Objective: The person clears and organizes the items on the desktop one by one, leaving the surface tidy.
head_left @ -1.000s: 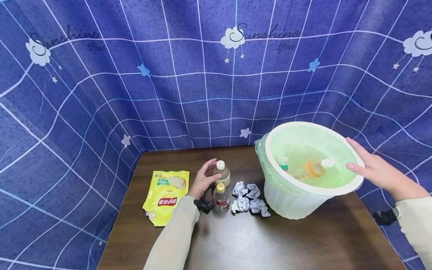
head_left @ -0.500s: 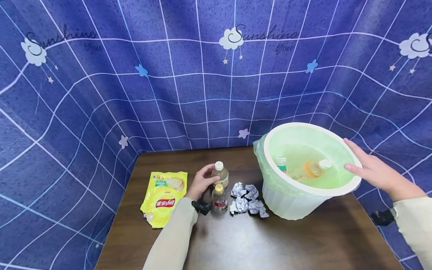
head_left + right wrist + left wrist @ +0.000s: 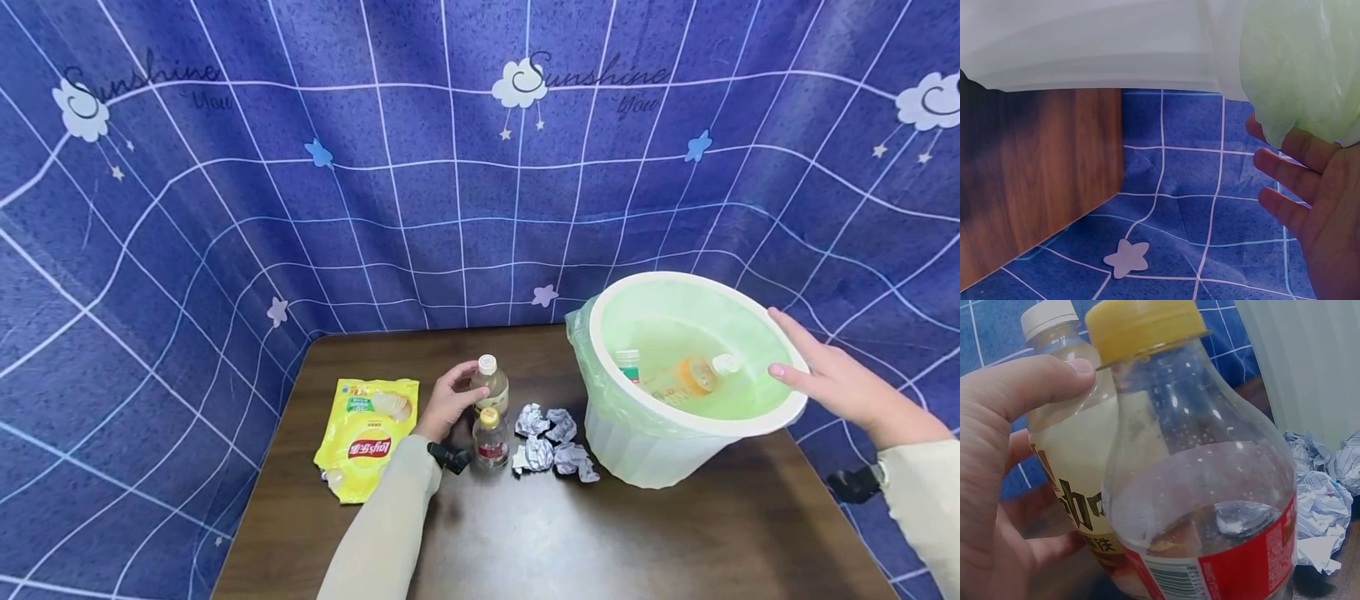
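Note:
My left hand holds a white-capped plastic bottle with a cream label, thumb across its shoulder and fingers around the far side. Right in front of it stands a clear bottle with a yellow cap and red label, partly covering it in the left wrist view. On the right, my right hand grips the rim of a white trash bin, thumb over the rim and the other fingers outside under the bag's edge. The bin is tilted, and its green liner bag holds several bottles.
Several crumpled paper balls lie between the bottles and the bin. A yellow Lay's chip bag lies flat on the left of the brown table. A blue grid-patterned curtain hangs behind and at the sides.
The left hand's fingers have settled closer around the white-capped bottle. The right hand and bin stay put; the view shifts only slightly.

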`<state>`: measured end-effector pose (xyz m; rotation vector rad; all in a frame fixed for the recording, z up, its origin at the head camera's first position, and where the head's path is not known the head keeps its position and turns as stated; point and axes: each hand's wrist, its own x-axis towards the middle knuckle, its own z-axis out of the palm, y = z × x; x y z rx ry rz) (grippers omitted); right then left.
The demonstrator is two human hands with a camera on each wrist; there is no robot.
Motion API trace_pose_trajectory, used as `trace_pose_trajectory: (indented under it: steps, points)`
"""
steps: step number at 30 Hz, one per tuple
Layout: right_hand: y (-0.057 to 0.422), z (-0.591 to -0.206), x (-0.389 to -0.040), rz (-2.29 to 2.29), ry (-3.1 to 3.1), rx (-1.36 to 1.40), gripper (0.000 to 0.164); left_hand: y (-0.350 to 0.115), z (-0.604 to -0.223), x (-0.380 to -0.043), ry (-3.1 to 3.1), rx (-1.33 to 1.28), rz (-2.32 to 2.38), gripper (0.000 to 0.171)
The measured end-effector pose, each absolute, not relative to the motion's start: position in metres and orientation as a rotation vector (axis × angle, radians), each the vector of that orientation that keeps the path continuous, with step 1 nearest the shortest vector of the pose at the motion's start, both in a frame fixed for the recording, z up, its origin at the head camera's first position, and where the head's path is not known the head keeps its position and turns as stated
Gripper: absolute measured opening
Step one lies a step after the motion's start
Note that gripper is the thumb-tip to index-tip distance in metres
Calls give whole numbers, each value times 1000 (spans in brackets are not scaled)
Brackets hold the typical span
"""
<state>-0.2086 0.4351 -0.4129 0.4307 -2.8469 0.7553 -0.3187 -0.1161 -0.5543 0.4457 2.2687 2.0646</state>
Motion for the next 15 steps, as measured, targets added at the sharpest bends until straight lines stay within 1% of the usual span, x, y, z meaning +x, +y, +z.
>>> trace_pose_trajectory:
  steps: [8, 15]
  points:
    - [435, -412, -209, 715, -2862, 414, 83, -120, -549, -322, 2228, 405, 2110, 51]
    - [436, -413, -210, 703, -2855, 427, 83, -119, -532, -330, 2220, 461, 2123, 52]
